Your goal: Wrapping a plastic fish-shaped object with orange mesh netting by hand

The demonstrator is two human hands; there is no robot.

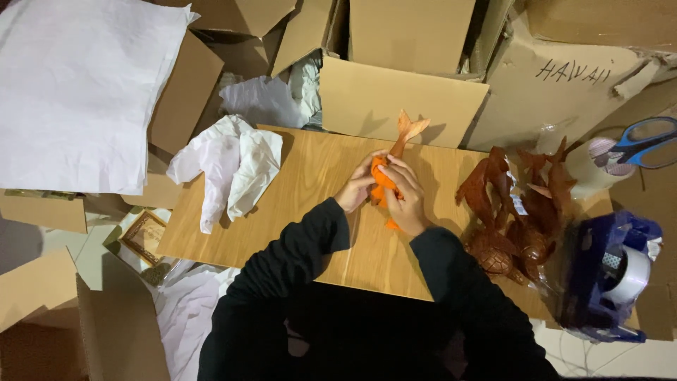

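Between both hands | orange-wrapped carving (384, 182) | left hand (355, 187) | right hand (405, 196)

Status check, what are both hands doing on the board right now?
Left hand and right hand both grip orange-wrapped carving, tail exposed. Crumpled white paper left, dark carvings right.
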